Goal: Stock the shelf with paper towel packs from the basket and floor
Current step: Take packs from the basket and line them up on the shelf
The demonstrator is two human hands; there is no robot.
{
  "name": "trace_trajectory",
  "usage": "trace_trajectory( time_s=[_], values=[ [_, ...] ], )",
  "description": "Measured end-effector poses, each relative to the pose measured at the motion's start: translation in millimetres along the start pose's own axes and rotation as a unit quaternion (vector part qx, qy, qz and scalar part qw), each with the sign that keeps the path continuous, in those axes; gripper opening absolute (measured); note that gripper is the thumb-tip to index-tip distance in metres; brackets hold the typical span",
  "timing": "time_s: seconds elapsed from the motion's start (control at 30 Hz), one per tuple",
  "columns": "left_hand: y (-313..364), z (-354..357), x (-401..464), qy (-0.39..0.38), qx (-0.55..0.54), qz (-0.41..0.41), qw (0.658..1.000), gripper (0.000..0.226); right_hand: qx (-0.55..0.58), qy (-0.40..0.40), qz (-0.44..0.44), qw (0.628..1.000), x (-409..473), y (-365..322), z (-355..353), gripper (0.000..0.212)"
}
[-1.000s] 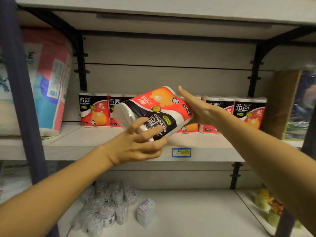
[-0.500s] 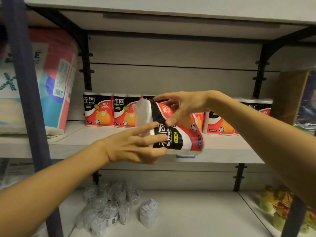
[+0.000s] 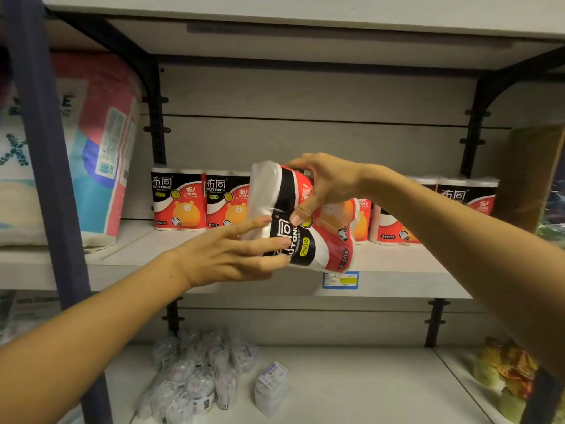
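Centre frame, my right hand [image 3: 328, 186] grips the tilted paper towel pack [image 3: 308, 237] from above; my left hand [image 3: 232, 255] presses straight fingers against it.

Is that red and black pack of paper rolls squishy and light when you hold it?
Probably light: the right hand grips the paper towel pack from above, while the left hand touches it with straight fingers. Probably squishy: its wrapper looks dented under the thumb. The shiny plastic could be a bit slippery.
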State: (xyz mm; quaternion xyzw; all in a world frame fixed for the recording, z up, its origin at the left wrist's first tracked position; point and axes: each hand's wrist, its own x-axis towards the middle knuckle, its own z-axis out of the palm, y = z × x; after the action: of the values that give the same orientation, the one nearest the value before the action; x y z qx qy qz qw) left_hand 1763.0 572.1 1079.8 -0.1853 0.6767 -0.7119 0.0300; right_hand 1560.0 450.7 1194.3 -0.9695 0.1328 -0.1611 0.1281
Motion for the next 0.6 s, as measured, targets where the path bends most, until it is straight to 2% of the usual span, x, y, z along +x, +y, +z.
trace_trajectory(
  time_s=[0.13, 0.27, 0.37, 0.43, 0.53, 0.6],
  values=[
    [-7, 1, -5, -0.019, -0.03, -0.088, 0.995, 0.038, 0.067, 0.053, 0.011, 0.996, -1, 15, 1, 0.068],
    [-9, 8, -8, -0.067, 0.012, -0.194, 0.979, 0.032, 0.094, 0.16, 0.049, 0.981, 1, 25, 6, 0.086],
    [-7, 9, -4, -0.119, 0.013, -0.295, 0.948, 0.044, 0.124, 0.193, 0.08, 0.97, 7, 34, 10, 0.099],
    [-3, 6, 3, -0.162, 0.0, -0.341, 0.926, 0.046, 0.134, 0.207, 0.084, 0.966, 10, 41, 11, 0.094],
    [0, 3, 12, -0.207, -0.058, -0.449, 0.867, 0.048, 0.15, 0.245, 0.094, 0.953, 8, 45, 14, 0.089],
    [0, 2, 11, -0.235, -0.096, -0.496, 0.83, 0.047, 0.16, 0.279, 0.088, 0.943, 6, 48, 20, 0.099]
  ],
)
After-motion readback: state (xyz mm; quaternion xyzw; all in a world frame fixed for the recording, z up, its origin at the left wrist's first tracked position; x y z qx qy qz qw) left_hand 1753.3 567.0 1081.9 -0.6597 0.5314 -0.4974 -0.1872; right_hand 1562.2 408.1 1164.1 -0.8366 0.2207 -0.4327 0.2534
